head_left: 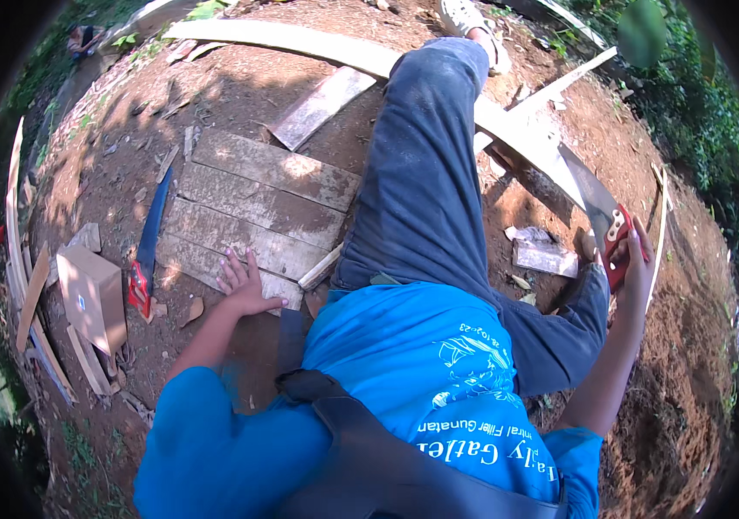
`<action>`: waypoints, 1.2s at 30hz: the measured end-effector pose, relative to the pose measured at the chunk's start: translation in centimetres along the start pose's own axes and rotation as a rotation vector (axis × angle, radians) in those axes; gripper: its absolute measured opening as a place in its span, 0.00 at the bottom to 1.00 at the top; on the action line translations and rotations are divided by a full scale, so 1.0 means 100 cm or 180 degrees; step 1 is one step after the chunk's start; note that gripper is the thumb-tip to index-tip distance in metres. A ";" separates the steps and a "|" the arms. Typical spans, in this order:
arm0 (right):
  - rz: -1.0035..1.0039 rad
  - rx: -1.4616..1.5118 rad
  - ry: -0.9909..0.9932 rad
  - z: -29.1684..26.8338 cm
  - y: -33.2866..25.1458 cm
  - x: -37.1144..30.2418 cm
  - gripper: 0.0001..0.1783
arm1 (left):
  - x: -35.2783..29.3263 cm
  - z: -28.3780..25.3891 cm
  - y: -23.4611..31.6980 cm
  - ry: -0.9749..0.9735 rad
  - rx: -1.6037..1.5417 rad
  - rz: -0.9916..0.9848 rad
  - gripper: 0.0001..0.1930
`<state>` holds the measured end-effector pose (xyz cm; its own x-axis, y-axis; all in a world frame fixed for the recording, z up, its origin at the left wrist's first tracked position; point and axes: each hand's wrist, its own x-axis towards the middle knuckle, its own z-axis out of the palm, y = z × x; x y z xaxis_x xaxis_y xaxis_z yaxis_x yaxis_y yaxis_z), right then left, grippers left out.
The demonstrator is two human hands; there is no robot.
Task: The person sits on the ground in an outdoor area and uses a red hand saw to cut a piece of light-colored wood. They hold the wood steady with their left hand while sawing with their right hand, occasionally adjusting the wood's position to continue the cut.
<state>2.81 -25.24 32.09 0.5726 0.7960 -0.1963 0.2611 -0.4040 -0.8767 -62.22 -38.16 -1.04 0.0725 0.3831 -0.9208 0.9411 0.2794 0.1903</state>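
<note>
My right hand point(635, 259) grips the red handle of a hand saw point(592, 192). Its blade lies against the near right end of a long pale board point(300, 38), which runs across the ground beneath my outstretched leg. My left hand point(246, 284) is spread flat, fingers apart, on the near edge of a panel of weathered planks point(257, 195). Left of that panel lies a second hand saw point(150, 238), with a dark blue blade and a red handle; no hand touches it.
A cardboard box point(91, 298) stands at the left beside loose wooden strips point(86, 359). A short plank point(322, 105) lies near the long board. A small block point(545, 257) sits by my bent right leg point(551, 337). Bare soil slopes at the right, with bushes point(698, 121) beyond.
</note>
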 end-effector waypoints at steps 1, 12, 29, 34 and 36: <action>-0.0103 -0.0172 -0.0008 0.000 -0.011 0.010 0.28 | 0.017 0.007 -0.006 -0.0101 0.0207 -0.0145 0.73; -0.1369 -0.0871 0.0070 0.050 -0.206 0.020 0.22 | 0.023 -0.007 0.011 -0.0449 0.1356 -0.0801 0.71; -0.1914 -0.1210 -0.0803 0.121 -0.320 0.121 0.25 | -0.020 -0.035 0.043 -0.0345 0.0431 -0.0792 0.87; -0.1894 -0.1568 -0.0642 0.140 -0.396 0.177 0.27 | -0.020 -0.041 0.054 -0.0483 0.0439 -0.0795 0.81; -0.1954 -0.1700 -0.0647 0.152 -0.420 0.179 0.27 | -0.024 -0.041 0.052 -0.0518 0.0384 -0.0794 0.81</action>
<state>-9.75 12.89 58.72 0.0706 0.9893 0.1278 0.8430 0.0093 -0.5379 -58.80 -34.05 3.57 -0.1227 0.1675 -0.9782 0.9682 0.2368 -0.0809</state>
